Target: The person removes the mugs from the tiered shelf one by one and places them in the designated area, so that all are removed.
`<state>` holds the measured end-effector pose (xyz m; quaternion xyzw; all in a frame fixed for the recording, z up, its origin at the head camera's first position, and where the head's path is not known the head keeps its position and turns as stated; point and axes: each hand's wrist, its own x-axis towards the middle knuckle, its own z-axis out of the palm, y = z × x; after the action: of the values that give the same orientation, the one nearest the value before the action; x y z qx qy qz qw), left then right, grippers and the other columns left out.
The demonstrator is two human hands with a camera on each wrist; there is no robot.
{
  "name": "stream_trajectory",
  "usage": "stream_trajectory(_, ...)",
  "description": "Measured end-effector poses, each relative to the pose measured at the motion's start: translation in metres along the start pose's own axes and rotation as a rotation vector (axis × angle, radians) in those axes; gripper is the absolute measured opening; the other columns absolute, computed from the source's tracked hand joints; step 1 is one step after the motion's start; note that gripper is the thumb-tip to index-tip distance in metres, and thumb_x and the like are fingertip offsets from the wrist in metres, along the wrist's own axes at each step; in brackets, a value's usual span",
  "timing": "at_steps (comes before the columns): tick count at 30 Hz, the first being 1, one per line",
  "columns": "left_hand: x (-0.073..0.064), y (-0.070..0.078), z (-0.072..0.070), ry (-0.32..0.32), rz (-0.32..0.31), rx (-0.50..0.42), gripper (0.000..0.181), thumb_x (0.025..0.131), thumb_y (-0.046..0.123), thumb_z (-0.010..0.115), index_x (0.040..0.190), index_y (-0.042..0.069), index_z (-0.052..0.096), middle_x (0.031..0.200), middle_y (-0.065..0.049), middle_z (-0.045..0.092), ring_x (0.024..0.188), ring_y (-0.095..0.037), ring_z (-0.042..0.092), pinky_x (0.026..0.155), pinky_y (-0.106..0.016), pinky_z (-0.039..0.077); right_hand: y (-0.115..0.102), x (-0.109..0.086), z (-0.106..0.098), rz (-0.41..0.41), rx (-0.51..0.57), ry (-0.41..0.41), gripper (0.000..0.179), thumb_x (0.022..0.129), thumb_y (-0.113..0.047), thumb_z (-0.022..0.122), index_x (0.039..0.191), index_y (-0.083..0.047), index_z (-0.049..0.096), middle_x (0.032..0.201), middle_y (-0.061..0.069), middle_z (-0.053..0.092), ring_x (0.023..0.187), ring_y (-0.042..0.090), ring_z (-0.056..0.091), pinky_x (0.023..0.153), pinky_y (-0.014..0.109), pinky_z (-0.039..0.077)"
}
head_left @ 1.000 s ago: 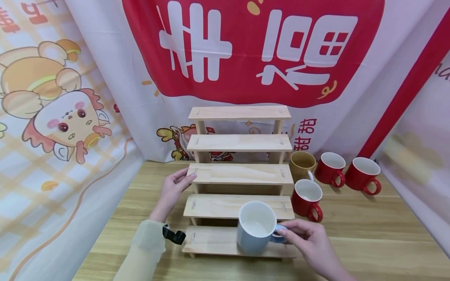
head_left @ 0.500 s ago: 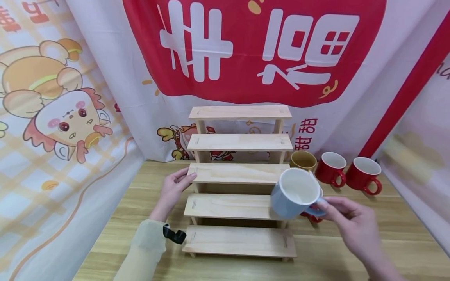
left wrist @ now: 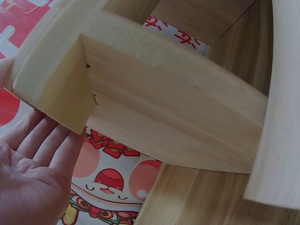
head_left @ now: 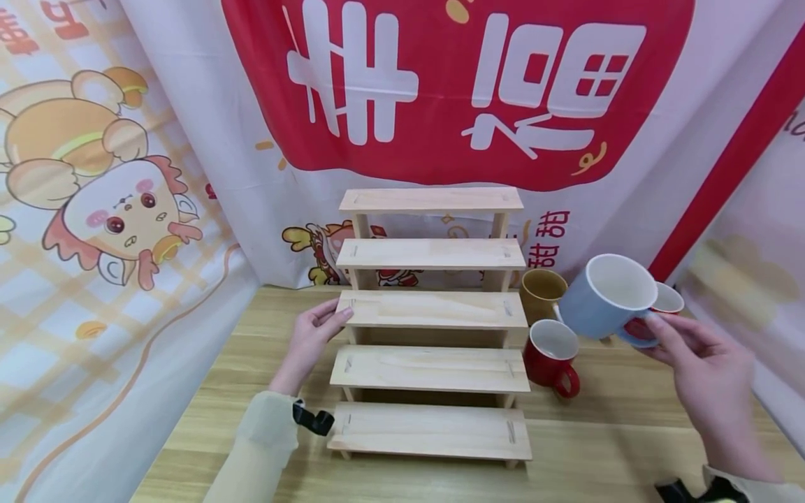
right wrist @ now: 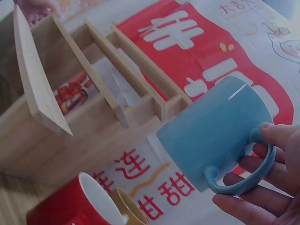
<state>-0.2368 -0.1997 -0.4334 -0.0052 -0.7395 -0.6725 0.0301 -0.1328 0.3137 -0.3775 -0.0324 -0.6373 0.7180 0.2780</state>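
Note:
My right hand (head_left: 707,367) pinches a light blue mug (head_left: 581,304) by its handle, thumb on top. The mug hangs tilted in the air over the right side of the table, white inside. In the right wrist view, the thumb and curled fingers close round the handle of the blue mug (right wrist: 211,133). My left hand (head_left: 314,335) grips the left end of a five-step wooden shelf (head_left: 434,368) at its middle step. Seen from the left wrist, the fingers of that hand (left wrist: 33,164) lie against the underside of a board.
Right of the shelf stand a mustard-brown mug (head_left: 537,297) and a red mug (head_left: 544,367). Another red mug (head_left: 668,299) shows partly behind the blue one. Printed cloth (head_left: 453,157) hangs at the back and sides of the wooden table (head_left: 604,447).
My right hand has lifted the blue mug off the bottom step and carried it right and back, past the front red mug to the rear mugs. My left hand has stayed on the shelf.

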Motion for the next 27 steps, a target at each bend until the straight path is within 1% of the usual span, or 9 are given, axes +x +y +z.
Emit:
stream_trajectory(3, 0.0, 0.001, 0.0, 0.0, -0.002, 0.004, 0.062, 0.093, 0.032, 0.077, 0.141, -0.001, 0.056, 0.133, -0.02, 0.063, 0.117, -0.025, 0.063, 0.097, -0.028, 0.053, -0.001, 0.01, -0.006, 0.018, -0.056, 0.098, 0.014, 0.089, 0.001, 0.077, 0.103, 0.004, 0.077, 0.085, 0.001, 0.076, 0.066, 0.01, 0.073, 0.059, 0.022, 0.059)
stream_trajectory(4, 0.0, 0.001, 0.0, 0.001, -0.002, 0.004, 0.062, 0.093, 0.033, 0.077, 0.141, -0.001, 0.056, 0.134, -0.02, 0.063, 0.118, -0.025, 0.063, 0.097, -0.028, 0.053, -0.001, 0.014, -0.008, 0.031, -0.083, 0.114, 0.014, 0.089, -0.001, 0.078, 0.103, 0.001, 0.077, 0.085, -0.002, 0.076, 0.065, 0.008, 0.072, 0.059, 0.02, 0.059)
stream_trajectory(7, 0.0, 0.001, 0.001, 0.002, -0.002, 0.0, 0.062, 0.093, 0.032, 0.078, 0.141, -0.001, 0.056, 0.134, -0.019, 0.063, 0.118, -0.025, 0.063, 0.097, -0.028, 0.053, 0.0, 0.022, -0.015, 0.065, -0.189, 0.133, 0.02, 0.09, -0.009, 0.08, 0.109, -0.004, 0.078, 0.086, -0.01, 0.075, 0.067, 0.003, 0.071, 0.059, 0.015, 0.057)
stream_trajectory(9, 0.0, 0.001, 0.0, 0.002, -0.003, -0.004, 0.061, 0.093, 0.031, 0.077, 0.141, -0.001, 0.057, 0.133, -0.02, 0.063, 0.117, -0.024, 0.064, 0.097, -0.028, 0.053, 0.002, 0.025, -0.019, 0.085, -0.21, 0.123, 0.023, 0.091, -0.012, 0.079, 0.112, -0.005, 0.077, 0.088, -0.013, 0.075, 0.071, 0.003, 0.072, 0.061, 0.015, 0.056)
stream_trajectory(11, 0.0, 0.001, 0.0, -0.001, -0.003, -0.007, 0.06, 0.094, 0.03, 0.077, 0.141, -0.001, 0.057, 0.133, -0.02, 0.064, 0.116, -0.024, 0.064, 0.097, -0.028, 0.054, 0.006, 0.028, -0.024, 0.109, -0.21, 0.121, 0.023, 0.091, -0.014, 0.079, 0.112, -0.008, 0.077, 0.088, -0.014, 0.074, 0.072, 0.002, 0.071, 0.061, 0.014, 0.056)
stream_trajectory(15, 0.0, 0.0, 0.0, -0.006, 0.0, -0.008, 0.059, 0.094, 0.03, 0.077, 0.14, -0.001, 0.057, 0.132, -0.02, 0.064, 0.115, -0.024, 0.064, 0.097, -0.029, 0.054, 0.018, 0.028, -0.033, 0.164, -0.139, 0.127, 0.02, 0.089, -0.016, 0.08, 0.108, -0.01, 0.079, 0.087, -0.012, 0.075, 0.072, 0.003, 0.071, 0.061, 0.017, 0.057)
stream_trajectory(19, 0.0, 0.0, 0.0, -0.005, 0.003, -0.011, 0.06, 0.094, 0.03, 0.077, 0.14, -0.001, 0.057, 0.131, -0.02, 0.064, 0.115, -0.023, 0.065, 0.097, -0.028, 0.054, 0.04, 0.026, -0.041, 0.194, -0.074, 0.13, 0.021, 0.089, -0.017, 0.081, 0.107, -0.006, 0.079, 0.087, -0.006, 0.076, 0.075, 0.006, 0.073, 0.062, 0.023, 0.059)
stream_trajectory(23, -0.001, 0.0, 0.0, -0.003, 0.004, -0.009, 0.06, 0.094, 0.029, 0.077, 0.141, -0.002, 0.056, 0.131, -0.021, 0.064, 0.114, -0.022, 0.065, 0.097, -0.028, 0.053, 0.067, 0.02, -0.05, 0.249, -0.062, 0.13, 0.011, 0.09, -0.017, 0.08, 0.099, -0.011, 0.079, 0.085, -0.005, 0.076, 0.075, 0.008, 0.074, 0.062, 0.026, 0.06)
stream_trajectory(27, 0.0, -0.001, -0.001, 0.001, 0.006, -0.003, 0.061, 0.094, 0.029, 0.077, 0.141, -0.003, 0.056, 0.131, -0.021, 0.064, 0.113, -0.02, 0.065, 0.096, -0.027, 0.054, 0.091, 0.013, -0.056, 0.31, -0.101, 0.159, 0.006, 0.09, -0.018, 0.08, 0.094, -0.015, 0.079, 0.081, -0.007, 0.076, 0.073, 0.006, 0.073, 0.06, 0.026, 0.06)
